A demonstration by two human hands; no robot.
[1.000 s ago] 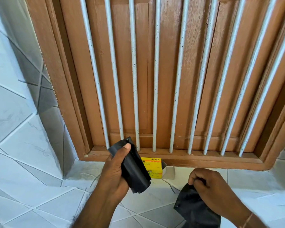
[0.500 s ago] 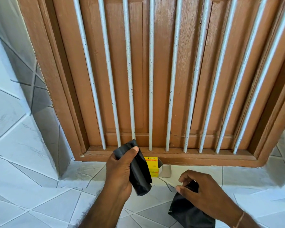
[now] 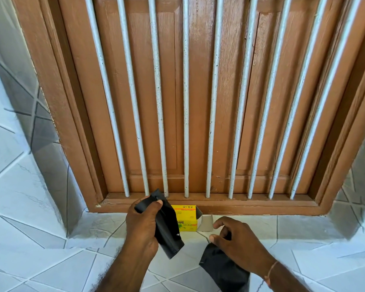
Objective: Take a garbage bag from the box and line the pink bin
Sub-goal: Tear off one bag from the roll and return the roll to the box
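Observation:
My left hand [image 3: 141, 224] is shut on a folded black garbage bag [image 3: 169, 234], thumb pressed on its top edge, and holds it upright just left of the box. The yellow garbage-bag box [image 3: 188, 224] lies on the tiled ledge against the window sill, its right end flap open. My right hand [image 3: 240, 245] hovers right of the box with thumb and forefinger apart. A second black bag [image 3: 221, 268] reaches up into its palm and hangs below the wrist. The pink bin is not in view.
A brown wooden window frame [image 3: 240, 204] with closed shutters and several white vertical bars [image 3: 185, 123] fills the view behind the box. White tiled ledge [image 3: 303, 260] spreads below, with tiled walls at both sides.
My right hand has moved up and left towards the box, taking its bag along, and its fingers have loosened. The left hand keeps its bag by the box.

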